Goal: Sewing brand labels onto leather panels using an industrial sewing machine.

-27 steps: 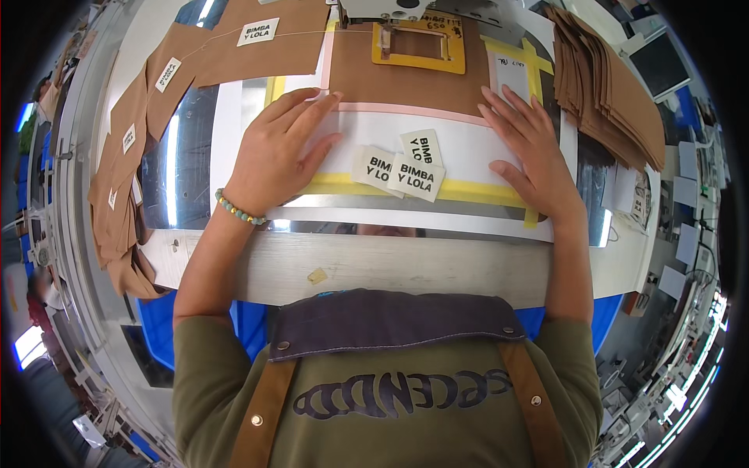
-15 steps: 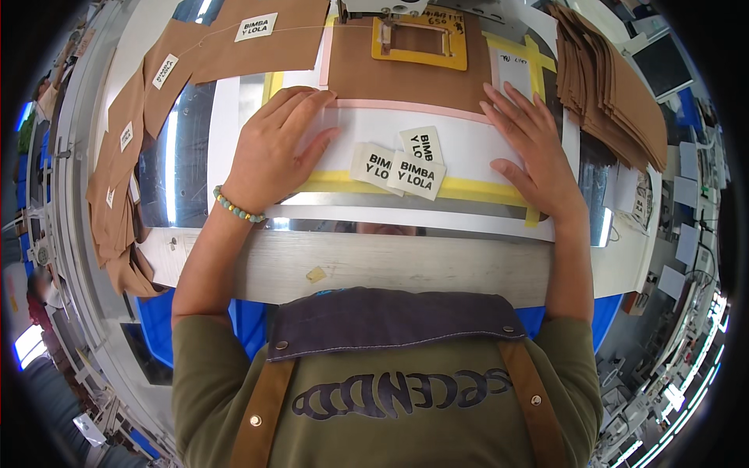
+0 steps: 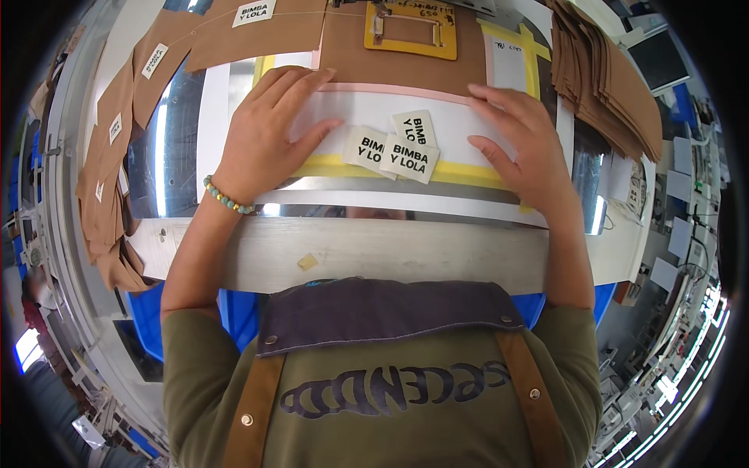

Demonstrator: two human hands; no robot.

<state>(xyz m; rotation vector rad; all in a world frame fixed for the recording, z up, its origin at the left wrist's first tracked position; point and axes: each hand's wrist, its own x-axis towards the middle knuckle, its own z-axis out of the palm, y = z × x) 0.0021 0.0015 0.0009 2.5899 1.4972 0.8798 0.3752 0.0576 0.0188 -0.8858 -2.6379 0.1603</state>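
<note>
Flat on a white template sheet (image 3: 312,148) lies a brown fabric panel (image 3: 343,58), bordered by pink strips. A yellow frame (image 3: 450,40) with a rectangular window rests on the panel, below the sewing machine's head (image 3: 378,9). My left hand (image 3: 269,129) is open, its fingertips at the panel's lower left corner and the thumb spread away. At the lower right corner, the fingertips of my open right hand (image 3: 523,140) touch the edge, thumb apart. Between my hands three white printed labels (image 3: 411,158) overlap on the sheet.
A chain of brown pieces with white labels (image 3: 257,35) hangs over the table's left side, joined by thread. Stacked brown panels (image 3: 601,86) stand at the right. Yellow tape (image 3: 468,173) crosses the sheet. A small tan scrap (image 3: 307,261) lies near the table's front edge.
My right hand has shifted left from beside the panel to its lower right corner, its fingers closer together. My left hand stays at the lower left corner. The whole view has shifted slightly.
</note>
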